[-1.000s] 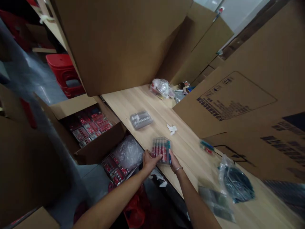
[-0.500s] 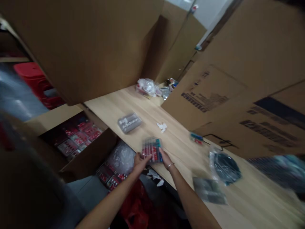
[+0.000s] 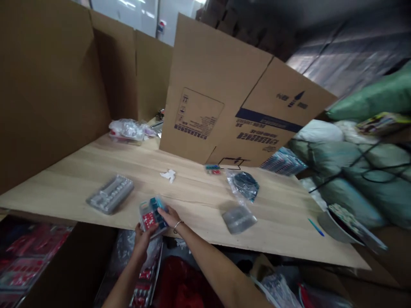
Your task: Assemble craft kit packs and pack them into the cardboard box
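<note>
Together, the left hand (image 3: 141,241) and right hand (image 3: 171,216) grip a clear plastic blister tray (image 3: 150,217) of red and teal pieces by its sides, at the edge of a smooth pale wood tabletop (image 3: 192,192), near a ridged grey plastic tray (image 3: 111,193).

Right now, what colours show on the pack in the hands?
Pack: red and teal, head view.

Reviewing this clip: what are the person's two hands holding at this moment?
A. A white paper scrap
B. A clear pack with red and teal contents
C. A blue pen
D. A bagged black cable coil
B. The left hand and right hand both hold the clear pack, its red and teal contents showing through the plastic.
</note>
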Demonstrator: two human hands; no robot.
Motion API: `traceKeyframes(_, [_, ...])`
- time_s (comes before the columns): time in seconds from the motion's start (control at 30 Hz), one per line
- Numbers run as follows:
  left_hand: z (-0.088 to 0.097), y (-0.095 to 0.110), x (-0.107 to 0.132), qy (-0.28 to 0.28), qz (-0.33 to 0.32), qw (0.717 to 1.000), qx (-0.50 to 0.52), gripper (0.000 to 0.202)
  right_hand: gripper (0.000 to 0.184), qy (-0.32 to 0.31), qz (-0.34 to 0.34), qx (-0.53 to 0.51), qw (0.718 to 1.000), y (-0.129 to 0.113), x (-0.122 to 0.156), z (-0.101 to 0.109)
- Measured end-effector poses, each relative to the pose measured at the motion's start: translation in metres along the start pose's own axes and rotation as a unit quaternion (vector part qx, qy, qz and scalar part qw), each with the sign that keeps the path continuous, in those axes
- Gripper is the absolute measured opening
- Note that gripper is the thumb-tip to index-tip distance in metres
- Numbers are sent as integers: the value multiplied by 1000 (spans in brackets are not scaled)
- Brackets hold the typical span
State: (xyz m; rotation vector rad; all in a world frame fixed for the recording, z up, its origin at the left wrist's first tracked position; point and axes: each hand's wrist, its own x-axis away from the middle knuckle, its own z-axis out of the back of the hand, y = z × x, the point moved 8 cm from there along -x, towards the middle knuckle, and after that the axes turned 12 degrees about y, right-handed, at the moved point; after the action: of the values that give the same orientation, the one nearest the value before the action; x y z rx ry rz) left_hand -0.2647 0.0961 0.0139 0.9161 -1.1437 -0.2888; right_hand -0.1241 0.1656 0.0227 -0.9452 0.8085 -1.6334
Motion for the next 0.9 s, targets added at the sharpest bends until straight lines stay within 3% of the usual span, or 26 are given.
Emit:
traceKeyframes(0.1, [-2,7,6,-26,9,999,-37,48,38,11,23,6,1000,2,9,15])
traceKeyframes(0.17, [-1,12,10,-27,11,998,-59,47,39,46,19,31,998,15,22,41])
traceKeyframes(0.27, [-1,20,19,-25,4,996,-90,46,45,102,4,72,992,49,57,92])
traceKeyframes(0.37, [-8,23,27,-48,-2,991,-123,43,50,93,8,116,989,88,93,128])
traceKeyframes(0.5, [-14,20,27,-38,8,992,-122,46,80,13,100,372,923,123,114,122])
traceKeyframes(0.67, [-5,5,17,-24,44,994,-97,63,90,27,140,484,864,136,122,105])
traceKeyframes(0.77, [14,-9,16,-16,43,996,-76,79,93,22,139,518,844,141,123,102])
traceKeyframes(0.9, [63,-45,24,11,27,998,-63,69,90,24,127,561,817,143,118,102])
